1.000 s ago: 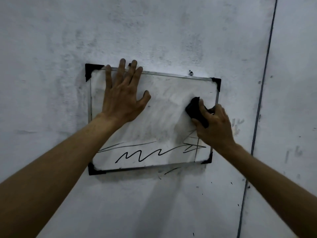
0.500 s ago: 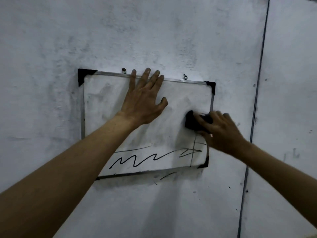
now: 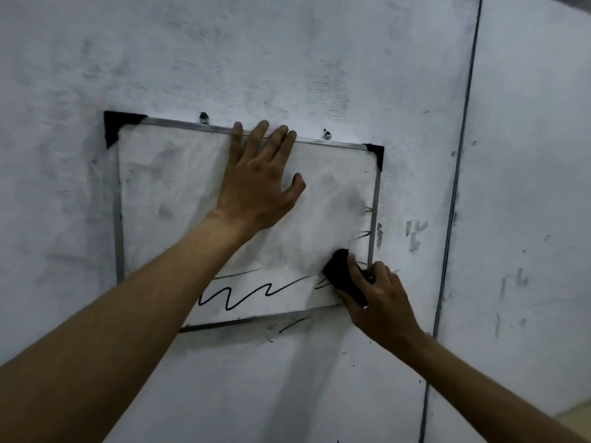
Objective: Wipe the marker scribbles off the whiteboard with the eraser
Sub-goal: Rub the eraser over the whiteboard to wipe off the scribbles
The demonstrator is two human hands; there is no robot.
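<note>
Now right hand [image 3: 382, 302] fingers [image 3: 353, 265] clench eraser [image 3: 343, 278] on whiteboard [image 3: 179, 193]; left hand [image 3: 256, 183] flat, released.

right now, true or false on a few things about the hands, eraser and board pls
1. The right hand holds the eraser. True.
2. The eraser is at the board's top left corner. False: it is near the lower right corner.
3. The left hand lies flat on the board, fingertips over the top edge. True.
4. The board is wiped clean. False: a black zigzag line runs along the bottom.
5. The left hand grips a marker. False: it is open and empty.
</note>
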